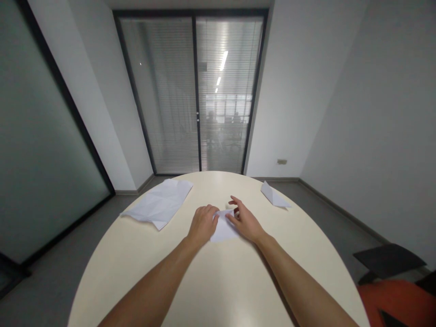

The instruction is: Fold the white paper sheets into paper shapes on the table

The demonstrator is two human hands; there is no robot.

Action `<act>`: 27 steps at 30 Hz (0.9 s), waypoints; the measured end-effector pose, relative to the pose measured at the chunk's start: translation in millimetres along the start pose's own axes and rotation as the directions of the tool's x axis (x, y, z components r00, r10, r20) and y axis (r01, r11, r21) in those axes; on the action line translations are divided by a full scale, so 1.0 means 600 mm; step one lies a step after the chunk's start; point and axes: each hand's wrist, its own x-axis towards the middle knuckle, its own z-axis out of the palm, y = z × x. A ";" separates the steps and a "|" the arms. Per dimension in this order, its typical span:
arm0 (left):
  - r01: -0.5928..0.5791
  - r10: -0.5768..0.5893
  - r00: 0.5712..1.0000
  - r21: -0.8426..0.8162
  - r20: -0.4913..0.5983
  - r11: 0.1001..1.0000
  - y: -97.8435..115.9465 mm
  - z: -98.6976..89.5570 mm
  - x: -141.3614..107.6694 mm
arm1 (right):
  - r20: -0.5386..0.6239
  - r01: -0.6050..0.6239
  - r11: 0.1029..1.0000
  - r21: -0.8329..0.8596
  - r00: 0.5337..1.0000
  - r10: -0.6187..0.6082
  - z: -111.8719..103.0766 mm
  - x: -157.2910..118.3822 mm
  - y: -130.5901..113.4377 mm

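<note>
A small piece of white folded paper (223, 230) lies on the table between my two hands. My left hand (203, 223) is closed on its upper left edge, with the thumb on top and the fingers curled over the far side. At the upper right edge, my right hand (248, 222) holds the paper between its thumb and curled lower fingers, while the index finger is lifted off. The fingertips partly hide the paper's far edge.
The round cream table (218, 281) carries a large creased white sheet (163, 202) at the left and a folded paper piece (273, 196) at the right. A red and black chair (398, 295) stands beyond the right rim. Glass panels with blinds (194, 95) are behind.
</note>
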 end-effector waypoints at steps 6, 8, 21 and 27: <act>0.022 -0.021 0.999 0.022 -0.047 1.000 -0.001 0.002 0.003 | 0.046 -0.084 0.996 0.023 0.995 0.083 0.000 0.000 -0.001; 0.027 -0.025 0.998 0.030 -0.062 0.999 -0.002 0.003 0.004 | 0.042 -0.096 0.995 0.033 0.995 0.095 -0.001 0.001 -0.003; 0.051 -0.046 0.992 0.037 -0.120 0.998 -0.002 0.001 0.007 | 0.041 -0.192 0.978 -0.085 0.980 0.196 -0.006 0.004 -0.011; 0.063 -0.060 0.987 0.013 -0.150 0.998 -0.003 0.002 0.008 | 0.034 -0.130 0.991 -0.022 0.991 0.130 -0.008 0.003 -0.014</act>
